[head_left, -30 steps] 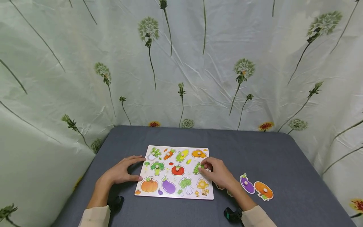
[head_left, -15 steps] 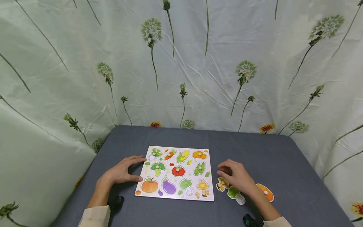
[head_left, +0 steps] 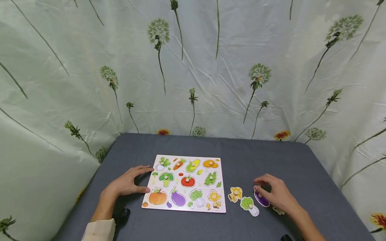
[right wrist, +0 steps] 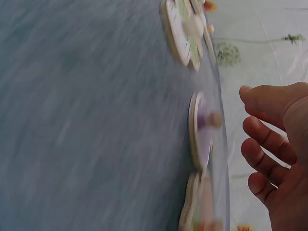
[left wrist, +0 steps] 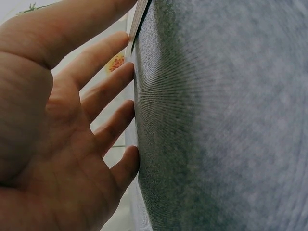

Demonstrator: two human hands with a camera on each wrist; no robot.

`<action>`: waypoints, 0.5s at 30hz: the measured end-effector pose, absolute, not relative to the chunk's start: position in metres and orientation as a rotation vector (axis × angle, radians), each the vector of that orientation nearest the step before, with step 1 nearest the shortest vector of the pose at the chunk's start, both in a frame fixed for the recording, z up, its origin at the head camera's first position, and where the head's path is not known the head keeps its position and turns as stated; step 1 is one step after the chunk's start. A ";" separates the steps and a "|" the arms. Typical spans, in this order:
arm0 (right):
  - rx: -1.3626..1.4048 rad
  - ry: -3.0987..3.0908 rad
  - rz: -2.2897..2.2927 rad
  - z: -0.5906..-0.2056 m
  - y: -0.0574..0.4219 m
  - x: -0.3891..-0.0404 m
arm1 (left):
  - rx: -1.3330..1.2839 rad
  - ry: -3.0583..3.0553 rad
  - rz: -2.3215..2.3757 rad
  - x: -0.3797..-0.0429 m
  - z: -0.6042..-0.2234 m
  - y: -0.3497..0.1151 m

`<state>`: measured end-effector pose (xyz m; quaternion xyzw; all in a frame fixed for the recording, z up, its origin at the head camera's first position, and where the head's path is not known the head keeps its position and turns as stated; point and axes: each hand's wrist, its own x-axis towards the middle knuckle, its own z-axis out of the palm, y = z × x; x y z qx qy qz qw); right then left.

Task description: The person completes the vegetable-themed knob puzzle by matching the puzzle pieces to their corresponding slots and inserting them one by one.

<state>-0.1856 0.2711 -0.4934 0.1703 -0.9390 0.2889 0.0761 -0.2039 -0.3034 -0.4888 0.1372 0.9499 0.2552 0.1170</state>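
A white vegetable puzzle board (head_left: 187, 209) lies on the table, with knobbed pieces in its upper two rows. My left hand (head_left: 129, 182) rests at its left edge, thumb and fingertips against the side, fingers spread. Over on the right, my right hand (head_left: 276, 192) hovers above the purple eggplant piece (head_left: 261, 200), fingers loosely bent. In the right wrist view a gap shows between these fingers and the wooden knob (right wrist: 212, 119). The hand covers most of the pumpkin piece (head_left: 278, 211). A mushroom piece (head_left: 235, 194) and a bok choy piece (head_left: 249, 206) lie nearer the board.
The board's bottom row shows printed pictures without knobs: pumpkin, eggplant, bok choy and mushroom. A dark grey cloth (head_left: 181, 227) covers the table. Behind it hangs a pale curtain (head_left: 223, 100) with dandelion prints.
My right hand has left the pea pod piece, which sits in the board, and moved right to the eggplant piece, uncovering the mushroom and bok choy pieces. The left hand stays put.
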 end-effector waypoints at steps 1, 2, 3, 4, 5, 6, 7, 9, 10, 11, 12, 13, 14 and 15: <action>0.512 -2.801 0.867 -0.494 0.275 -0.184 | 0.402 2.780 0.745 -0.204 -0.489 -0.303; 0.512 -2.788 0.874 -0.495 0.279 -0.181 | 0.402 2.777 0.745 -0.204 -0.489 -0.303; 0.513 -2.779 0.880 -0.495 0.282 -0.179 | 0.403 2.777 0.745 -0.205 -0.489 -0.303; 0.517 -2.769 0.887 -0.496 0.285 -0.177 | 0.402 2.775 0.746 -0.205 -0.489 -0.303; 0.521 -2.762 0.894 -0.496 0.289 -0.176 | 0.403 2.774 0.748 -0.204 -0.489 -0.303; 0.528 -2.753 0.898 -0.497 0.292 -0.174 | 0.404 2.772 0.752 -0.204 -0.489 -0.303; 0.535 -2.746 0.900 -0.498 0.294 -0.172 | 0.407 2.773 0.751 -0.204 -0.489 -0.303; 0.557 -2.742 0.897 -0.500 0.300 -0.170 | 0.407 2.775 0.749 -0.204 -0.489 -0.303; 0.569 -2.743 0.895 -0.501 0.302 -0.169 | 0.407 2.776 0.747 -0.204 -0.489 -0.303; 0.580 -2.747 0.894 -0.501 0.305 -0.168 | 0.409 2.776 0.748 -0.204 -0.488 -0.303; 0.590 -2.752 0.887 -0.502 0.307 -0.167 | 0.411 2.776 0.749 -0.204 -0.488 -0.304; 0.600 -2.755 0.884 -0.503 0.308 -0.166 | 0.413 2.776 0.747 -0.204 -0.488 -0.304; 0.609 -2.759 0.885 -0.504 0.310 -0.166 | 0.415 2.775 0.749 -0.204 -0.487 -0.303; 0.618 -2.758 0.887 -0.504 0.311 -0.165 | 0.418 2.775 0.749 -0.204 -0.487 -0.303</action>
